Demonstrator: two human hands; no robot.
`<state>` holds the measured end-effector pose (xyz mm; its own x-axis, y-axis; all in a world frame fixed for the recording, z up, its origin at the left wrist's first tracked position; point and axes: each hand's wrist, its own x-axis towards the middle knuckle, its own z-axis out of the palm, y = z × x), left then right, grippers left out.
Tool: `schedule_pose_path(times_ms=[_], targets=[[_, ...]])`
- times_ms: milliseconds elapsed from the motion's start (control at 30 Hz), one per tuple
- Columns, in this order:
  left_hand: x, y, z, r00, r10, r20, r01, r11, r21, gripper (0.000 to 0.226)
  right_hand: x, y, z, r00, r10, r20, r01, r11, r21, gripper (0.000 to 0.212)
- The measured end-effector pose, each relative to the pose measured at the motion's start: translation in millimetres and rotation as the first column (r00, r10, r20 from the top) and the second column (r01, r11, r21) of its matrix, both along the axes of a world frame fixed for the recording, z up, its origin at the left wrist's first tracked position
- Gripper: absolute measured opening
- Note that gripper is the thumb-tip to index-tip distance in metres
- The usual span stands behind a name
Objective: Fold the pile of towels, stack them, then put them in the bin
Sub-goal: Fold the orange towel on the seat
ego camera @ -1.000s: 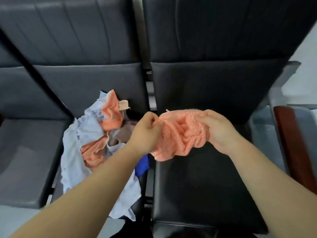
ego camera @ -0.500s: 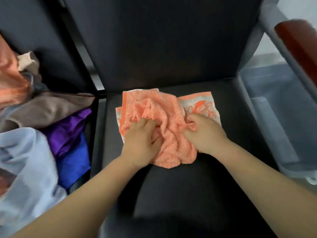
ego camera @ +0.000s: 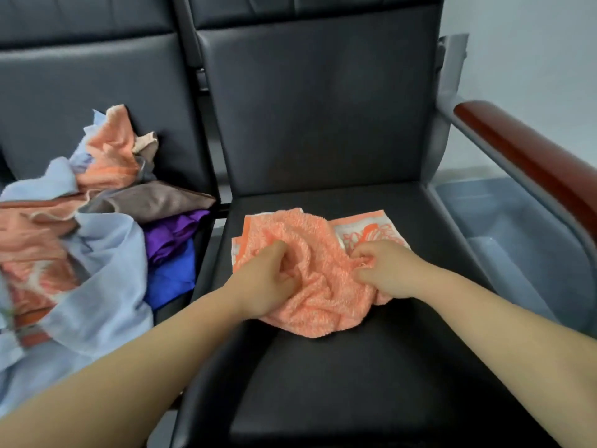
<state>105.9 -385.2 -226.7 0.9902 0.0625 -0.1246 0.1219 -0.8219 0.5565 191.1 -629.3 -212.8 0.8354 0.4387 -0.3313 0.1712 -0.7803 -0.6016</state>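
Observation:
A crumpled orange towel (ego camera: pixel 318 276) lies on the black seat (ego camera: pixel 355 367), its patterned white-and-orange corner spread flat at the back right. My left hand (ego camera: pixel 269 279) grips a bunch of the towel on its left side, fingers curled into the cloth. My right hand (ego camera: pixel 384 270) pinches the towel's right edge. A pile of unfolded towels (ego camera: pixel 80 231) in orange, light blue, brown, purple and blue covers the seat to the left. A grey plastic bin (ego camera: pixel 517 240) stands on the floor right of the seat, under the armrest.
A red-brown wooden armrest (ego camera: pixel 529 160) on a grey metal frame runs along the seat's right side, above the bin. Black padded backrests (ego camera: pixel 323 108) rise behind both seats. A narrow gap separates the two seats.
The towel, held bunched in the air a second ago, now lies on the right seat. Both hands keep hold of it and have shifted slightly on the cloth. The camera view has pulled back.

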Motion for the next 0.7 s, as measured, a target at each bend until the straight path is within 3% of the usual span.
schedule_pose_path(times_ms=[67, 133, 233, 333, 400, 533, 700], targets=[[-14, 2, 8, 0.998, 0.064, 0.005, -0.064, 0.997, -0.044, 0.048, -12, -9, 3, 0.999, -0.012, 0.034, 0.011, 1.0, 0.027, 0.01], [-19, 5, 13, 0.981, 0.196, -0.007, -0.195, 0.972, -0.132, 0.063, -19, -11, 4, 0.999, -0.031, 0.043, 0.029, 0.998, 0.064, 0.021], [-28, 5, 17, 0.948, 0.315, -0.046, -0.318, 0.938, -0.141, 0.046, -28, -4, 8, 0.997, -0.048, 0.056, 0.047, 0.998, 0.033, 0.049], [-34, 10, 17, 0.941, 0.333, -0.056, -0.337, 0.938, -0.078, 0.013, -32, 8, 13, 0.994, -0.093, 0.059, 0.091, 0.995, 0.035, 0.064], [-35, 17, 14, 0.941, 0.333, -0.067, -0.336, 0.942, -0.029, 0.022, -33, 13, 12, 0.991, -0.09, 0.094, 0.087, 0.996, 0.035, 0.058], [-34, 24, 16, 0.968, 0.25, 0.007, -0.246, 0.947, 0.208, 0.023, -36, 21, 6, 0.986, 0.011, 0.165, -0.008, 1.0, -0.018, 0.017], [-25, 28, 3, 0.977, 0.186, 0.105, -0.193, 0.979, 0.059, 0.026, -34, 32, 1, 0.999, -0.02, 0.038, 0.016, 0.995, 0.102, 0.053]])
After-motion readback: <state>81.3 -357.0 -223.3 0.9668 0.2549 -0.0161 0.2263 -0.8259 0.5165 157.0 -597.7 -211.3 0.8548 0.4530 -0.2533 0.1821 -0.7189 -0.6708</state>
